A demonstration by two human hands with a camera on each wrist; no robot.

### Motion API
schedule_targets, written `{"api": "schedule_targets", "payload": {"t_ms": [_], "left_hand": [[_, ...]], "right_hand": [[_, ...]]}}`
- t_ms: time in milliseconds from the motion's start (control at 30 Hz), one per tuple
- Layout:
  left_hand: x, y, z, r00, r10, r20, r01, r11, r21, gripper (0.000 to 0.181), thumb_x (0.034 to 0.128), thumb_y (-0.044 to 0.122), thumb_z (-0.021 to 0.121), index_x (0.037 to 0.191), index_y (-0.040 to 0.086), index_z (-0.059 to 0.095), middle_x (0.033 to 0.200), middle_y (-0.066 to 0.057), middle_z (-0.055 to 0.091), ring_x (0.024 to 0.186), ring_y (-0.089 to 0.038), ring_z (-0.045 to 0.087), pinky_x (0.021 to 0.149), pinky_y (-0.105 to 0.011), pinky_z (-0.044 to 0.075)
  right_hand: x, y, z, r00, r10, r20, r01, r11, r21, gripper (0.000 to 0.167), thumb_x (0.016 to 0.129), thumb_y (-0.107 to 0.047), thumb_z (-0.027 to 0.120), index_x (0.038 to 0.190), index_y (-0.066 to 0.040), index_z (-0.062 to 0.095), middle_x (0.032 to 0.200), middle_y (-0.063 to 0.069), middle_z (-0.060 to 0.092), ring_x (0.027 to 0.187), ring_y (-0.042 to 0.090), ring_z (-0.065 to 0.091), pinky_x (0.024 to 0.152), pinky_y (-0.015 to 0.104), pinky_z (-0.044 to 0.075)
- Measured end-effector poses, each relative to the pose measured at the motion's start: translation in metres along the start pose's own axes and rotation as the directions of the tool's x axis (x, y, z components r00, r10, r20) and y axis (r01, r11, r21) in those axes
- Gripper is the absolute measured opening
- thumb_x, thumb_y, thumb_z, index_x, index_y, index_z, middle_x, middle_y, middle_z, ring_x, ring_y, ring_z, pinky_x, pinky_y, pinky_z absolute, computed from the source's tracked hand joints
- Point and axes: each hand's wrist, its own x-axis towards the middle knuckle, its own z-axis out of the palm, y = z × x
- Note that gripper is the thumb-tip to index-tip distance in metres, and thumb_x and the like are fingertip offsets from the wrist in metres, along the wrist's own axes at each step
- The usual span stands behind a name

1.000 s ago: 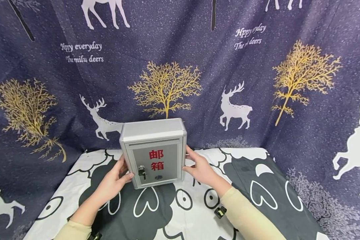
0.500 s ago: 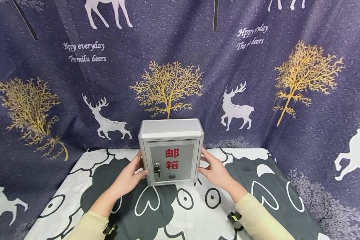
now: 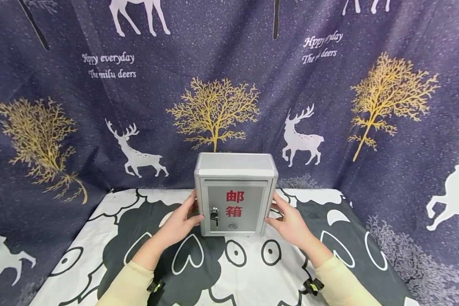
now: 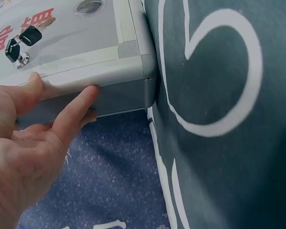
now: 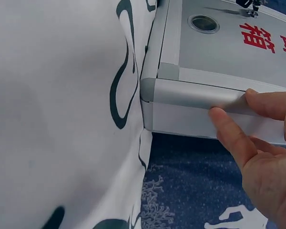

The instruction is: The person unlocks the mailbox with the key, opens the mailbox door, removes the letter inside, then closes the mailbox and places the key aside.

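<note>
Backdrop (image 3: 229,51): navy cloth printed with white deer and gold trees hung beyond both hands.
Sheet (image 3: 248,280): cartoon-print cloth, white and dark grey-green, lay beneath the hands.
Mailbox (image 3: 237,204): silver, marked 邮箱 in red, stood upright between the two hands, its lower edge apparently touching the sheet.
Left hand (image 3: 177,225): gripped the side edge next to it, thumb on the front rim, fingers along the side wall.
Right hand (image 3: 292,225): gripped the opposite edge likewise, thumb in front, fingers against the side.
Two-handed hold: seemed to be steadying or positioning the mailbox, front toward the person.
Next call on the hands: probably even pressure from both if it needed shifting, or an equal loosening if it stood well.
Left wrist view: showed two black-headed keys (image 4: 30,35) at the lock (image 4: 22,60), just past the left thumb; from the head they merged into one dark cluster.
Right wrist view: showed a bottom corner against the sheet and, beyond the right hand's fingertips, a round window (image 5: 203,24) clearly rimmed.
Head view: alone took in the slot (image 3: 236,181) and both hands together.
</note>
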Motion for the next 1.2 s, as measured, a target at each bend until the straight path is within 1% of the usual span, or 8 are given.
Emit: {"api": "schedule_targets", "payload": {"t_ms": [167, 300, 467, 600, 800, 900, 1067, 1200], "left_hand": [[0.006, 0.005, 0.007, 1.0, -0.007, 0.012, 0.007, 1.0, -0.028, 0.094, 0.1104, -0.004, 0.065, 0.181, 0.017, 0.007, 0.171, -0.03, 0.041, 0.153, -0.051, 0.047, 0.102, -0.049, 0.064], [0.011, 0.006, 0.013, 0.999, -0.018, 0.034, 0.019, 0.999, -0.041, 0.093, 0.1122, -0.001, 0.064, 0.182, 0.022, 0.006, 0.174, -0.025, 0.039, 0.156, -0.047, 0.045, 0.105, -0.051, 0.062], [0.015, 0.006, 0.017, 0.999, -0.019, 0.037, 0.021, 0.999, -0.043, 0.093, 0.1126, 0.0, 0.063, 0.182, 0.024, 0.006, 0.177, -0.024, 0.034, 0.158, -0.048, 0.043, 0.107, -0.053, 0.061], [0.018, 0.005, 0.019, 0.999, -0.012, 0.049, 0.014, 0.998, -0.055, 0.092, 0.1131, 0.0, 0.063, 0.182, 0.024, 0.005, 0.178, -0.023, 0.031, 0.158, -0.047, 0.042, 0.107, -0.053, 0.061], [0.021, 0.005, 0.022, 0.998, -0.007, 0.054, 0.011, 0.998, -0.068, 0.092, 0.1131, 0.0, 0.062, 0.182, 0.022, 0.005, 0.178, -0.024, 0.032, 0.158, -0.047, 0.042, 0.107, -0.055, 0.06], [0.02, 0.003, 0.023, 0.999, -0.009, 0.042, 0.011, 0.999, -0.037, 0.091, 0.114, 0.003, 0.062, 0.181, 0.021, 0.004, 0.178, -0.023, 0.031, 0.158, -0.046, 0.043, 0.107, -0.053, 0.061], [0.017, -0.003, 0.025, 1.0, -0.003, 0.025, 0.002, 0.999, 0.039, 0.089, 0.1164, 0.01, 0.06, 0.182, 0.027, 0.002, 0.181, -0.017, 0.028, 0.159, -0.042, 0.043, 0.107, -0.05, 0.061], [0.018, -0.007, 0.028, 1.0, 0.01, 0.017, -0.011, 0.999, 0.054, 0.088, 0.1171, 0.013, 0.06, 0.181, 0.032, 0.003, 0.181, -0.016, 0.029, 0.159, -0.042, 0.043, 0.108, -0.051, 0.061]], "right_hand": [[-0.006, 0.002, -0.007, 1.0, -0.008, -0.028, 0.008, 1.0, -0.028, 0.104, 0.094, 0.008, 0.085, 0.178, -0.024, 0.033, 0.174, 0.017, 0.043, 0.138, 0.045, 0.065, 0.087, 0.032, 0.067], [-0.012, 0.002, -0.014, 0.999, -0.001, -0.048, -0.002, 0.999, -0.048, 0.104, 0.094, 0.008, 0.086, 0.178, -0.022, 0.033, 0.176, 0.016, 0.04, 0.138, 0.044, 0.066, 0.085, 0.032, 0.067], [-0.014, -0.001, -0.018, 0.998, -0.005, -0.06, 0.0, 0.997, -0.078, 0.106, 0.092, 0.008, 0.087, 0.178, -0.024, 0.035, 0.172, 0.017, 0.047, 0.134, 0.043, 0.069, 0.081, 0.031, 0.067], [-0.015, 0.0, -0.02, 0.997, -0.015, -0.076, 0.007, 0.994, -0.105, 0.109, 0.089, 0.01, 0.088, 0.178, -0.023, 0.034, 0.166, 0.019, 0.054, 0.13, 0.043, 0.071, 0.079, 0.031, 0.067], [-0.016, 0.002, -0.021, 0.996, -0.02, -0.086, 0.011, 0.995, -0.097, 0.112, 0.087, 0.013, 0.088, 0.178, -0.026, 0.034, 0.163, 0.018, 0.057, 0.129, 0.043, 0.071, 0.075, 0.03, 0.067], [-0.016, 0.003, -0.02, 0.997, -0.015, -0.079, 0.008, 0.996, -0.089, 0.112, 0.088, 0.014, 0.087, 0.178, -0.028, 0.033, 0.163, 0.017, 0.056, 0.13, 0.043, 0.07, 0.076, 0.03, 0.067], [-0.016, 0.006, -0.019, 0.998, 0.001, -0.062, -0.006, 0.997, -0.078, 0.114, 0.09, 0.014, 0.085, 0.178, -0.033, 0.031, 0.163, 0.015, 0.055, 0.133, 0.041, 0.069, 0.083, 0.03, 0.068], [-0.015, 0.008, -0.02, 0.998, 0.003, -0.061, -0.006, 0.999, -0.046, 0.113, 0.091, 0.016, 0.083, 0.178, -0.033, 0.031, 0.166, 0.014, 0.053, 0.134, 0.041, 0.068, 0.089, 0.03, 0.067]]}}
